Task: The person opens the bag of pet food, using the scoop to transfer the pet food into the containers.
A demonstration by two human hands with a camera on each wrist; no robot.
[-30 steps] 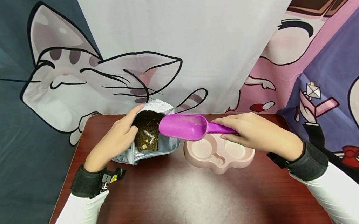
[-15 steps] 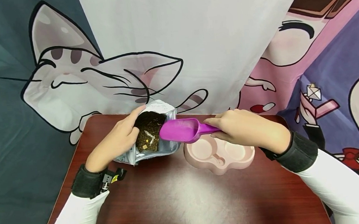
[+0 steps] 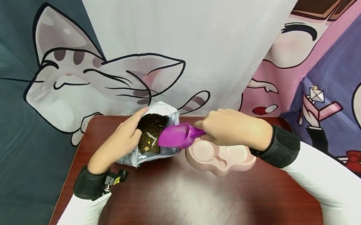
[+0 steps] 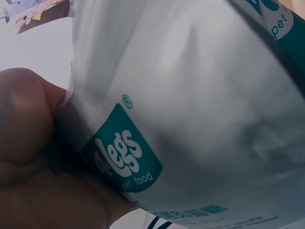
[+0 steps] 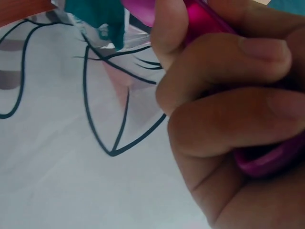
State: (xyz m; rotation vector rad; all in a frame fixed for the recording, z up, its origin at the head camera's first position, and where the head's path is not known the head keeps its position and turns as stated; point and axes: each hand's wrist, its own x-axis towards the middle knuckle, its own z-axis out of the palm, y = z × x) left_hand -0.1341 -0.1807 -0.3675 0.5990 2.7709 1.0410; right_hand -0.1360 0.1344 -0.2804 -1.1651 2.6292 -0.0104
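An opened silver pet food bag [image 3: 161,109] with brown kibble [image 3: 147,138] inside stands near the table's back edge. My left hand [image 3: 123,140] grips its left rim; in the left wrist view the bag's printed side [image 4: 200,119] fills most of the frame, with the thumb [image 4: 24,114] at its edge. My right hand [image 3: 230,126] holds a purple scoop [image 3: 173,137] by the handle, and the right wrist view shows fingers curled round that handle [image 5: 267,164]. The scoop's tip reaches over the bag's right side. Whether it touches the kibble I cannot tell.
A pale pink double pet bowl [image 3: 221,170] sits right of the bag, partly below my right hand. The brown wooden table [image 3: 191,203] extends towards me. Behind it hangs a cartoon-printed cloth [image 3: 212,35].
My right hand has moved left and slightly down with the scoop, whose bowl now tilts tip-down towards the bag's opening. My left hand keeps its hold on the bag.
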